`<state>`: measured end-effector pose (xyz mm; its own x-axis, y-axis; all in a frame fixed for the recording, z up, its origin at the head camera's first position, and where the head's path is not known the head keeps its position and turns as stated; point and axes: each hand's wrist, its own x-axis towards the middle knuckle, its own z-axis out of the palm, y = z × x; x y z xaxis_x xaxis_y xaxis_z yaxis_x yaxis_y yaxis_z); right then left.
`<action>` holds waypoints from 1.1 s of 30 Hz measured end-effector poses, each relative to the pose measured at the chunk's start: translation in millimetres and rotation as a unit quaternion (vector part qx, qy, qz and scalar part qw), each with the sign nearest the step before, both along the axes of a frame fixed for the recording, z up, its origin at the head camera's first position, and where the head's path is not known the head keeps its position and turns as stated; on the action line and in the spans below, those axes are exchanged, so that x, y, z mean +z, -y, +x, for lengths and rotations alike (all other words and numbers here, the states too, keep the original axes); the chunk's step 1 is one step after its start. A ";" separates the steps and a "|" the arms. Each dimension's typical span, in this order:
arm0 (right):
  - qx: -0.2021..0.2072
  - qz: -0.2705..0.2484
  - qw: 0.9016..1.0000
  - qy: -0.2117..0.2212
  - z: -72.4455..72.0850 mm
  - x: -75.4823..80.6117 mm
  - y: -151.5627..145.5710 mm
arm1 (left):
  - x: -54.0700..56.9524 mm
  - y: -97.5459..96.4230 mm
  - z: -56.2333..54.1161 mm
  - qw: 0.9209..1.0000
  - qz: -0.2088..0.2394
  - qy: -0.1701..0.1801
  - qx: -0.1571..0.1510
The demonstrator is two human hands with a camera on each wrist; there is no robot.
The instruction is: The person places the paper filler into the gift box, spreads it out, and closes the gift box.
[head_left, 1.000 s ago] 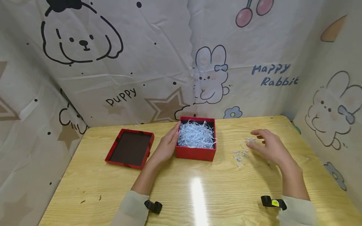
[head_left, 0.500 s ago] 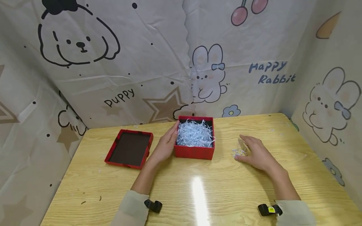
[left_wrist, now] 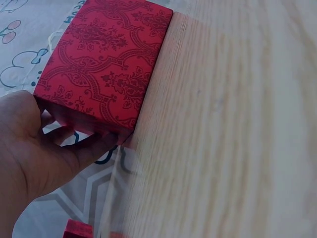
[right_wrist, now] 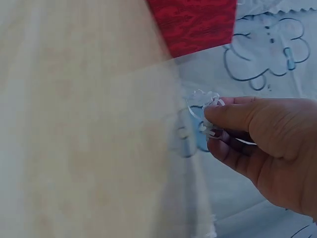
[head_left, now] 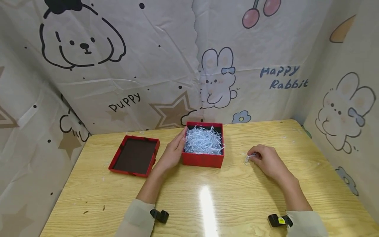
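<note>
A red patterned box (head_left: 202, 161) stands without its lid, filled with pale blue-white shredded paper (head_left: 204, 141). My left hand (head_left: 172, 153) rests along the box's left wall, its fingers fairly straight; in the left wrist view they lie against that side of the red box (left_wrist: 104, 59). To the right of the box, my right hand (head_left: 268, 162) pinches a small tuft of paper shreds (head_left: 247, 159) at the table top. The right wrist view shows this tuft of shreds (right_wrist: 213, 101) between thumb and fingers.
The box's red lid (head_left: 135, 155) lies to the left, dark inside facing up. Under everything is a wood-grain table (head_left: 237, 204), with tiny dark bits (head_left: 103, 208) at its left front. A printed cloth (head_left: 165, 49) hangs behind and at both sides.
My right hand has moved left and slightly down onto the loose shreds, and its fingers have come together on them. The left hand stays at the box.
</note>
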<state>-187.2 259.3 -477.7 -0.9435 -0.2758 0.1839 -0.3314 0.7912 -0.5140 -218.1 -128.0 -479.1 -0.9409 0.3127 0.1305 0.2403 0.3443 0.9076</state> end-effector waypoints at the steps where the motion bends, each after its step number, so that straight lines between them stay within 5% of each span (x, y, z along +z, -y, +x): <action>1: -0.008 -0.007 1.000 0.000 1.0 5.0 1.1 | 0.2 0.5 0.5 1.000 0.001 0.000 -0.001; 9: -0.024 -0.037 0.993 -0.109 -3.6 56.3 29.9 | -0.8 1.2 0.1 1.000 -0.006 -0.001 0.009; 12: -0.017 -0.054 0.992 -0.116 -6.8 74.2 51.1 | -2.2 -1.4 -1.0 1.000 -0.010 -0.002 0.002; 18: 0.030 -0.080 0.994 -0.073 -23.6 84.9 109.9 | -0.5 0.7 -1.0 1.000 -0.011 -0.007 0.011; 22: 0.054 -0.045 0.997 -0.015 -36.6 79.0 137.3 | 0.4 0.4 -2.2 1.000 -0.014 -0.012 0.008; 26: 0.078 -0.003 0.996 0.033 -39.5 78.4 146.7 | 1.3 0.8 -0.8 1.000 -0.026 -0.004 0.008; 33: 0.095 -0.026 0.994 0.047 -35.5 82.0 154.2 | 0.7 3.9 0.7 1.000 -0.024 -0.006 0.008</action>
